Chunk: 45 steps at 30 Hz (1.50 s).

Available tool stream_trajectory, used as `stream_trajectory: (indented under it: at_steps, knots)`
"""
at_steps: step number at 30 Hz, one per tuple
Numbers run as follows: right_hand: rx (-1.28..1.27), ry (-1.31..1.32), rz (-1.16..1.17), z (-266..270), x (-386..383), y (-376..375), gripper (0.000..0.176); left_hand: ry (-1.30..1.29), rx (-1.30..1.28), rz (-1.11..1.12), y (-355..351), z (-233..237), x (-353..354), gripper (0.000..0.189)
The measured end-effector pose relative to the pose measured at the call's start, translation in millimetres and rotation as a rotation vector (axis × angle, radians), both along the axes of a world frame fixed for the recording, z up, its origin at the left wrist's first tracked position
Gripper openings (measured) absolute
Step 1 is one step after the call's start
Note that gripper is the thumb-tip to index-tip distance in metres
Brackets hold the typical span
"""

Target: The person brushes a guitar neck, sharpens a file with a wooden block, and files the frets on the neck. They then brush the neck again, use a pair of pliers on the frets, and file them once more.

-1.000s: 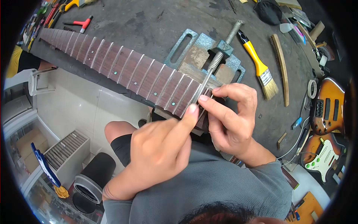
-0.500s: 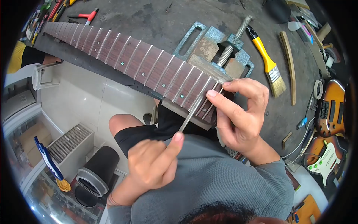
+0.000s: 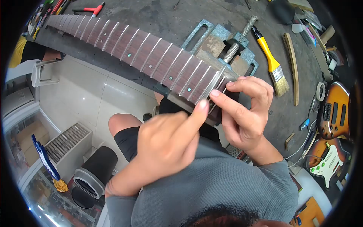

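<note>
Our left hand had swung in from farther back, pushing the slim metal file across the fretboard's wide end. Its fingers looked closed on the file. Our right hand's thumb and forefinger stood slightly parted there, their grip unclear. The board lay by a vise on the dark workbench, a sunburst electric guitar far to its right.

The hands hold a thin metal tool across the fretboard's wide end.

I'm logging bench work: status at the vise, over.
Left hand gripping slim metal tool. Right hand fingertips at wide end of fretboard. Paintbrush beside vise, clear of both hands.
</note>
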State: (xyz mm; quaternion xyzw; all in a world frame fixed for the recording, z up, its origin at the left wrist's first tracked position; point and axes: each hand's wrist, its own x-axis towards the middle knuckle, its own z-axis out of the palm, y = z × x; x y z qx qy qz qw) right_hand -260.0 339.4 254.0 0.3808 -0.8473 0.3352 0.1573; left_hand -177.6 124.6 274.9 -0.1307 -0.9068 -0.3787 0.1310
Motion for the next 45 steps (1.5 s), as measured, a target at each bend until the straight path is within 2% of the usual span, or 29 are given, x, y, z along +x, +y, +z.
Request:
stream_trajectory:
  at_steps: [1,3,6,10,11,13,16,19,21,23,27,29,31,32,35,38,42,44,45]
  knots:
    - [-0.003,0.002,-0.005,0,0,-1,0.058,0.054,0.108,0.019,5,-16,-7,0.051]
    - [-0.003,-0.001,0.021,0,-2,1,0.058,-0.034,0.013,-0.012,-5,0,7,0.051]
    - [-0.011,0.000,0.022,-2,-3,3,0.058,-0.077,0.030,-0.012,-19,2,48,0.050]
    - [-0.015,0.000,0.020,-2,-1,0,0.059,-0.006,-0.002,-0.006,-4,-1,9,0.054]
    - [-0.005,-0.007,0.013,-1,0,0,0.060,0.055,0.058,0.004,0,-13,-2,0.056]
    - [-0.005,0.000,0.029,0,-2,0,0.060,0.014,0.044,-0.018,-6,-9,5,0.055]
    - [-0.032,-0.019,0.036,-4,-1,1,0.059,-0.046,0.019,-0.005,-19,-3,51,0.052]
    - [-0.031,0.000,0.052,-4,-2,1,0.058,-0.053,0.005,-0.011,-15,-3,36,0.053]
    - [-0.027,-0.002,0.051,-3,-2,0,0.057,0.043,0.045,0.015,0,-10,2,0.052]
    - [-0.022,-0.009,0.054,-3,-3,2,0.057,0.037,0.037,0.011,-1,-11,2,0.053]
    - [-0.043,-0.030,0.069,-6,-4,4,0.058,-0.057,0.024,-0.003,-20,-2,52,0.054]
    - [-0.043,-0.019,0.067,-8,-3,5,0.058,-0.050,0.020,-0.009,-18,-3,45,0.053]
    - [-0.040,-0.015,0.068,-8,-2,3,0.059,0.023,0.018,-0.003,-5,-6,8,0.053]
    - [-0.035,-0.028,0.063,-8,-1,4,0.059,0.069,0.107,0.012,0,-16,-3,0.053]
    - [-0.040,-0.054,0.068,-7,-2,4,0.061,0.073,0.083,0.030,-8,-16,24,0.052]
    - [-0.055,-0.049,0.063,-8,-2,5,0.060,-0.050,0.016,0.008,-21,-9,58,0.055]
    - [-0.095,-0.044,0.066,-12,-1,3,0.057,0.029,0.012,0.016,-3,-8,6,0.052]
    - [-0.097,-0.047,0.064,-12,-1,4,0.054,0.046,0.056,0.018,-3,-18,7,0.056]
    - [-0.099,-0.049,0.063,-11,-1,4,0.053,0.015,-0.003,0.006,-9,-10,19,0.055]
